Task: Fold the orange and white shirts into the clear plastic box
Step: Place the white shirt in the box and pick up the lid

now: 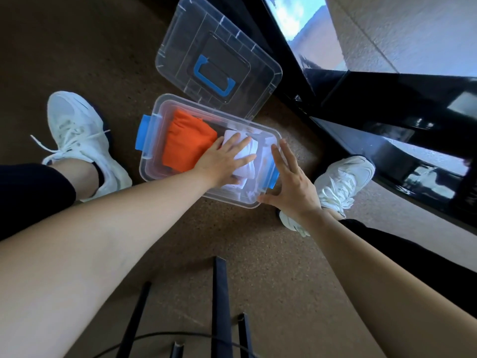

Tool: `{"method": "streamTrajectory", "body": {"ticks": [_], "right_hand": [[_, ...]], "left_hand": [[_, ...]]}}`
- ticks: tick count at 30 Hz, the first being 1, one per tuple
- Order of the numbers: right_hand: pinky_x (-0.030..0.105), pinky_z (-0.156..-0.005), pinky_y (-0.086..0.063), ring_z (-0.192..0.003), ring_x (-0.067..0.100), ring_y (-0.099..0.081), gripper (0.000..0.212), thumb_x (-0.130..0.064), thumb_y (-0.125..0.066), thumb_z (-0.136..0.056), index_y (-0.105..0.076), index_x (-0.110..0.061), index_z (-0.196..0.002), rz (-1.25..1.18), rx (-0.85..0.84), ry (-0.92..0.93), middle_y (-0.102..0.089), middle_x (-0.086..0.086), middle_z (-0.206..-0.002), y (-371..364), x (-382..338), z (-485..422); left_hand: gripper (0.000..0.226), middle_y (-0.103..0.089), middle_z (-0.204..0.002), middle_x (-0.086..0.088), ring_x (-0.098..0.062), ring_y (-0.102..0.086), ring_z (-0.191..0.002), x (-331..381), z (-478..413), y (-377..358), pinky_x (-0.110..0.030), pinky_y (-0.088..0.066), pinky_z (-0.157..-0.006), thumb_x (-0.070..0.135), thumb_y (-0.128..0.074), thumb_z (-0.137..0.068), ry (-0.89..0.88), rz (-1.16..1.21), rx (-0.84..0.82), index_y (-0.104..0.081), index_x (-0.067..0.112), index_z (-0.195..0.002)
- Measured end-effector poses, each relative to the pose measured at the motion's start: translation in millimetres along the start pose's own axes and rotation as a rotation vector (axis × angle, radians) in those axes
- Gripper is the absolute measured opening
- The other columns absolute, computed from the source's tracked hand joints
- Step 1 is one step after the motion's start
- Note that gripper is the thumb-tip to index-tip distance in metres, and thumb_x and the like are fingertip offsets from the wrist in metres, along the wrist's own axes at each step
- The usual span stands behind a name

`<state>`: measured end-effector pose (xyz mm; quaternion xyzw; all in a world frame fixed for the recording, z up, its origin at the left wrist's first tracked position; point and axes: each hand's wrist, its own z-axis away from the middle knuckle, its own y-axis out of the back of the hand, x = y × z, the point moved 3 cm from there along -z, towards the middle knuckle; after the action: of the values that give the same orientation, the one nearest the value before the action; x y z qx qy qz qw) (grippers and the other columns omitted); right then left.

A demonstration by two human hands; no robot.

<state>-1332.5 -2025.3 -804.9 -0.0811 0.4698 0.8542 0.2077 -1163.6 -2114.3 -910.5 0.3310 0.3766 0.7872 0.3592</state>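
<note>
The white shirt [242,161] is pressed flat by the open left hand [224,161], the clear plastic box [206,195] is steadied by the open right hand [291,182], and the shirt could puff up if let go.

The left hand [222,161] hides part of the white shirt [245,161]; both forearms run off frame.

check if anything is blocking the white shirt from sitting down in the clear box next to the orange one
Nothing visible blocks it. The white shirt already lies inside the clear box, beside the orange shirt, with the left hand pressing flat on it. The lid is off, on the floor behind the box.
</note>
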Motion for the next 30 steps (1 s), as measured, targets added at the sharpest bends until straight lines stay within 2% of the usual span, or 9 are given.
{"method": "streamTrajectory", "body": {"ticks": [6, 12, 16, 19, 21, 23, 26, 28, 30], "right_hand": [[0.033, -0.093, -0.052, -0.143, 0.021, -0.041, 0.123, -0.061, -0.081, -0.07, -0.002, -0.033, -0.16, -0.001, 0.008, 0.015, 0.011, -0.016, -0.168, 0.6, -0.1, 1.1], [0.035, -0.1, -0.05, -0.146, 0.021, -0.037, 0.122, -0.057, -0.084, -0.068, -0.008, -0.031, -0.16, -0.028, 0.001, 0.009, 0.003, -0.011, -0.169, 0.7, 0.7, -1.4], [0.04, -0.108, -0.046, -0.146, 0.025, -0.035, 0.11, -0.055, -0.085, -0.068, -0.025, -0.029, -0.157, -0.057, 0.015, -0.005, -0.015, -0.004, -0.166, 7.9, -2.2, -4.1], [0.043, -0.108, -0.047, -0.136, 0.025, -0.046, 0.088, -0.053, -0.079, -0.076, -0.04, -0.025, -0.15, -0.062, 0.118, -0.034, -0.041, 0.001, -0.153, 23.1, -9.1, -13.7], [0.042, -0.101, -0.051, -0.12, 0.023, -0.057, 0.063, -0.044, -0.076, -0.082, -0.055, -0.02, -0.137, -0.141, 0.229, -0.09, -0.059, 0.003, -0.132, 37.1, -15.5, -29.1], [0.04, -0.096, -0.053, -0.107, 0.021, -0.063, 0.044, -0.033, -0.071, -0.088, -0.062, -0.017, -0.128, -0.345, 0.294, -0.212, -0.066, 0.001, -0.114, 51.2, -23.0, -53.1], [0.031, -0.084, -0.055, -0.09, 0.014, -0.065, 0.031, -0.021, -0.068, -0.088, -0.066, -0.02, -0.119, -0.638, 0.211, -0.383, -0.066, -0.005, -0.1, 60.1, -32.4, -101.7], [0.022, -0.063, -0.048, -0.07, 0.008, -0.057, 0.019, -0.018, -0.07, -0.088, -0.063, -0.026, -0.104, -0.713, 0.111, -0.42, -0.059, -0.006, -0.086, 58.5, -37.2, -132.6], [0.018, -0.056, -0.042, -0.063, 0.008, -0.054, 0.021, -0.019, -0.072, -0.089, -0.062, -0.017, -0.107, -0.759, 0.045, -0.491, -0.059, -0.005, -0.078, 54.3, -38.4, -154.7]], "left_hand": [[0.086, 0.012, -0.17, -0.01, -0.037, 0.006, -0.157, -8.4, -3.3, -10.8, -0.057, -0.016, -0.124, 0.064, -0.052, -0.093, -0.043, -0.103, 0.04, -0.003, 0.041, -0.159], [0.076, 0.007, -0.171, -0.008, -0.036, 0.004, -0.157, -2.4, -2.0, 6.4, -0.058, -0.015, -0.124, 0.057, -0.052, -0.096, -0.005, 0.019, -0.026, -0.014, 0.039, -0.159], [0.065, -0.022, -0.168, -0.002, -0.029, -0.019, -0.155, -10.3, 23.6, 45.5, -0.047, -0.025, -0.122, 0.05, -0.052, -0.099, 0.045, 0.236, -0.018, -0.026, 0.034, -0.156], [0.051, -0.05, -0.152, 0.003, -0.021, -0.049, -0.136, -22.9, 49.7, 76.5, -0.039, -0.045, -0.109, 0.042, -0.053, -0.101, 0.071, 0.364, 0.099, -0.042, 0.03, -0.149], [0.039, -0.064, -0.136, 0.003, -0.019, -0.061, -0.121, -36.8, 63.7, 95.1, -0.036, -0.052, -0.1, 0.034, -0.057, -0.1, 0.098, 0.383, 0.258, -0.057, 0.027, -0.139], [0.027, -0.071, -0.122, 0.002, -0.02, -0.066, -0.113, -57.7, 72.2, 108.1, -0.037, -0.053, -0.096, 0.027, -0.058, -0.098, 0.178, 0.413, 0.458, -0.067, 0.024, -0.124], [0.022, -0.072, -0.105, 0.002, -0.019, -0.065, -0.098, -103.5, 74.2, 116.4, -0.038, -0.054, -0.082, 0.019, -0.057, -0.095, 0.427, 0.542, 0.706, -0.069, 0.021, -0.112], [0.025, -0.07, -0.105, 0.001, -0.018, -0.064, -0.095, -139.0, 68.3, 117.0, -0.036, -0.053, -0.079, 0.019, -0.056, -0.094, 0.591, 0.674, 0.76, -0.068, 0.021, -0.115], [0.029, -0.068, -0.114, -0.001, -0.018, -0.064, -0.102, -170.7, 56.4, 115.2, -0.036, -0.054, -0.085, 0.019, -0.057, -0.095, 0.672, 0.775, 0.711, -0.065, 0.021, -0.123]]}}
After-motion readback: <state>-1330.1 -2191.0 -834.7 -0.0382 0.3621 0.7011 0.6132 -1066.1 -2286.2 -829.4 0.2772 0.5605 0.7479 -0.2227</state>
